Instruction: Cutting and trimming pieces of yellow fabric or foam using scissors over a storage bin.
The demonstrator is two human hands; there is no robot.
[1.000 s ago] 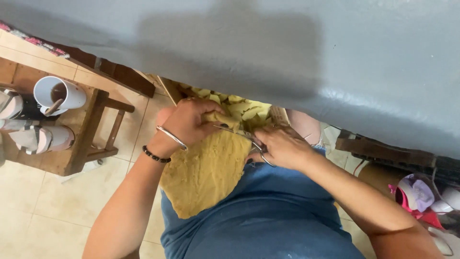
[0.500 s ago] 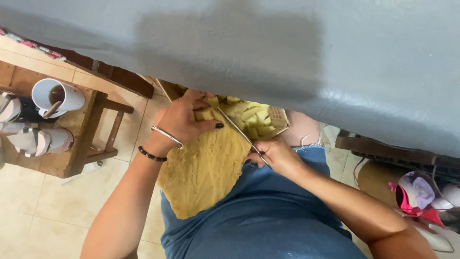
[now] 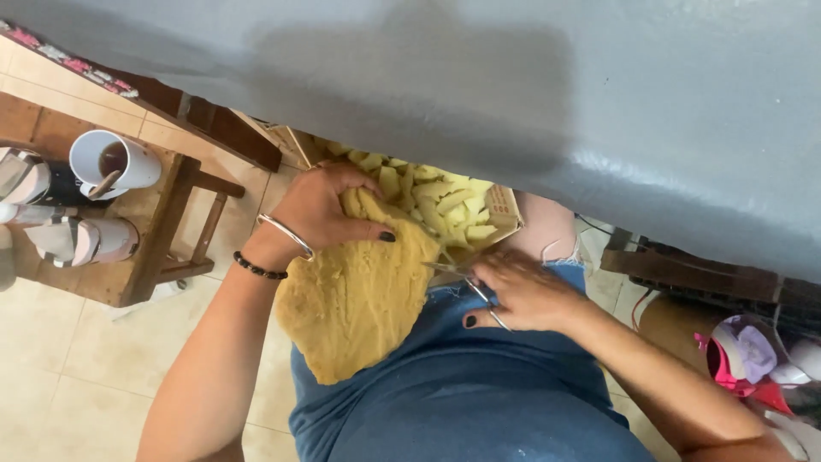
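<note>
Grey tabletop [image 3: 530,94] overhangs, probably crowding both hands.

A broad grey-blue surface [image 3: 530,94] is seen across the top of the view, lit softly, with a dark shadow cast on it. Below, the floor [image 3: 51,376] is laid with pale cream tiles. At the left a low wooden stool [image 3: 162,239] is placed, on which a white cup [image 3: 111,161] and pale sandals [image 3: 81,239] are rested
</note>
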